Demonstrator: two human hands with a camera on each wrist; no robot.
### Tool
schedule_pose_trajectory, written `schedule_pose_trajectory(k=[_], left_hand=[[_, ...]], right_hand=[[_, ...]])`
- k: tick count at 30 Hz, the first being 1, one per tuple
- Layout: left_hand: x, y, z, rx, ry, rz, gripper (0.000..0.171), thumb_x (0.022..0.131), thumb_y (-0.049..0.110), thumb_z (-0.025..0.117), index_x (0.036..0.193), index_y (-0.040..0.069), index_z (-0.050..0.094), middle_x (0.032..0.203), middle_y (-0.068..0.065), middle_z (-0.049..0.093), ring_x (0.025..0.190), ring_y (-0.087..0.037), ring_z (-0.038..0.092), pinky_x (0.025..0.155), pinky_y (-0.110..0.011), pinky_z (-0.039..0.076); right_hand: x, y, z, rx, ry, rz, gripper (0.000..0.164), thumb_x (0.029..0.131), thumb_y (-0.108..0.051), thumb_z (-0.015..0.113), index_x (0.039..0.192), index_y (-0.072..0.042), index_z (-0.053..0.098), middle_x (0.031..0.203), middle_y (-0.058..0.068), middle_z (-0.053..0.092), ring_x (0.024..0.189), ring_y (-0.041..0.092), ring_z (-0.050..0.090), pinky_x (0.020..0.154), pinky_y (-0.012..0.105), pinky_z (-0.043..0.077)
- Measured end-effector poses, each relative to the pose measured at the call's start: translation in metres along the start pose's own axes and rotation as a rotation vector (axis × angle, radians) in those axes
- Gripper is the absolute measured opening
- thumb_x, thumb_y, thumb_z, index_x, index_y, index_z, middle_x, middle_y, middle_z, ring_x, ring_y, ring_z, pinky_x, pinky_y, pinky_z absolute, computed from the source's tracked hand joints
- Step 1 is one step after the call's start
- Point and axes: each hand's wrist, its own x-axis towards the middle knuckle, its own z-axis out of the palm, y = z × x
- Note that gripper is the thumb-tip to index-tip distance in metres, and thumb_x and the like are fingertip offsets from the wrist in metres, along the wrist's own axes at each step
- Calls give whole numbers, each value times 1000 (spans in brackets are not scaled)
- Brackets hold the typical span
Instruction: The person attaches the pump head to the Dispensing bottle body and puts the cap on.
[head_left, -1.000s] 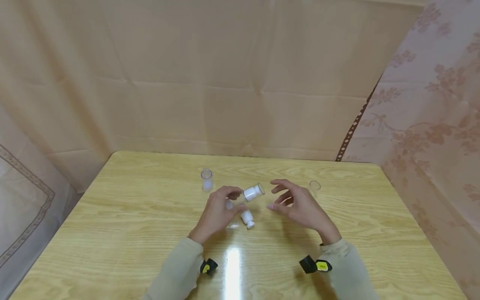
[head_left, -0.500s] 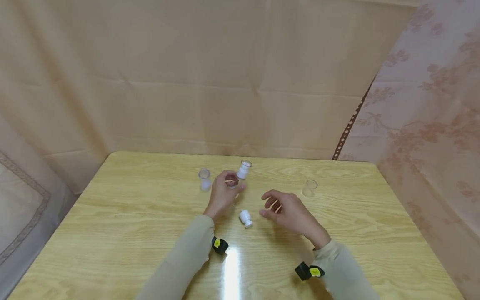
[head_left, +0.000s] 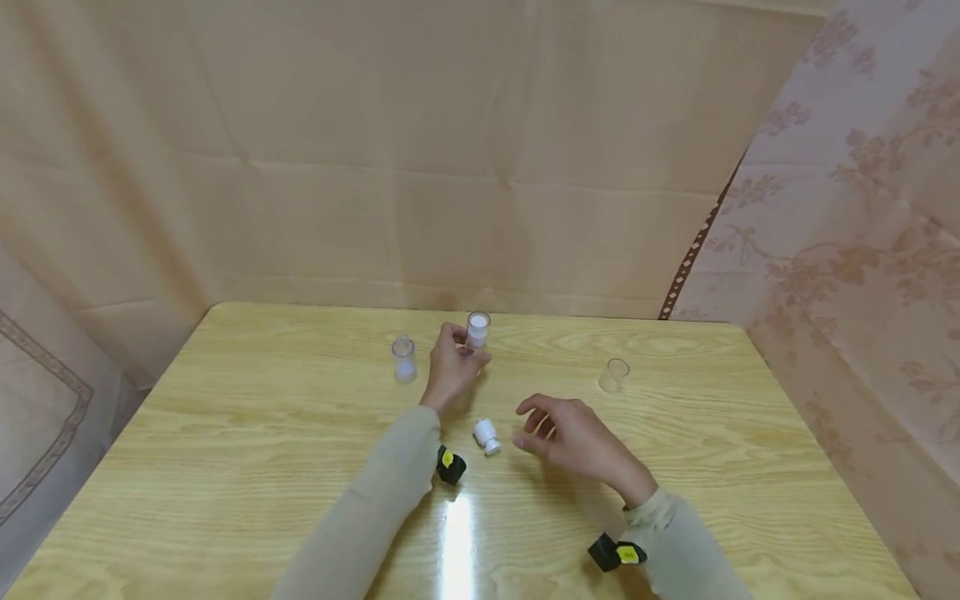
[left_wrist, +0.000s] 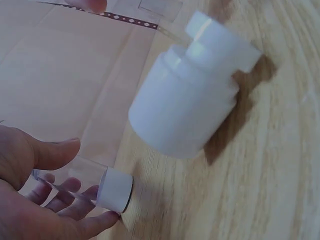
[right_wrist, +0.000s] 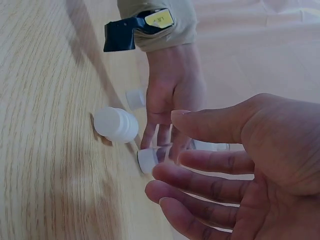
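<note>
My left hand (head_left: pixel 453 367) has its fingers curled round a clear cup (head_left: pixel 477 335) with something white inside, near the far table edge. In the left wrist view the cup's white base (left_wrist: pixel 116 190) stands on the table, fingers behind it and thumb in front. Whether the thumb touches the wall cannot be told. The right hand (head_left: pixel 573 437) hovers, its fingers loosely bent and holding nothing. Close to its fingertips a small white bottle (head_left: pixel 486 436) lies on its side; this bottle (left_wrist: pixel 180 105) fills much of the left wrist view.
Left of my left hand stands another clear cup (head_left: pixel 405 360) with a white base. A transparent cup (head_left: pixel 614 377) is at the right, beyond my right hand. A beige curtain (head_left: pixel 360 208) hangs behind the wooden table (head_left: pixel 285 417).
My left hand has carried the clear cup away toward the far edge and a little left. The cup has turned from tilted to upright. My right hand has drifted slightly left and nearer.
</note>
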Motion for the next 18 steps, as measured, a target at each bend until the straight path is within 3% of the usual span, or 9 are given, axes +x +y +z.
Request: schedule_pose_trajectory(k=[11,18], left_hand=[[7,1,0,8,60,-28,47,81,-3,81,116,-3,51,117,-24,61,109,-37,64,95,-45,52],[3,1,-3,9,76,-50,61,77,0,85,128,-2,51,127,-23,58,120,-38,55,104,-46,45]], right_hand=[[2,-3,2,17,-19,11,30,94,-18,74,118,-1,67,90,-3,68,80,14,66,67,26,53],[6,-7,1,4,-22,31,31,94,-18,74,120,-2,66,91,-3,67,80,14,65,67,26,53]])
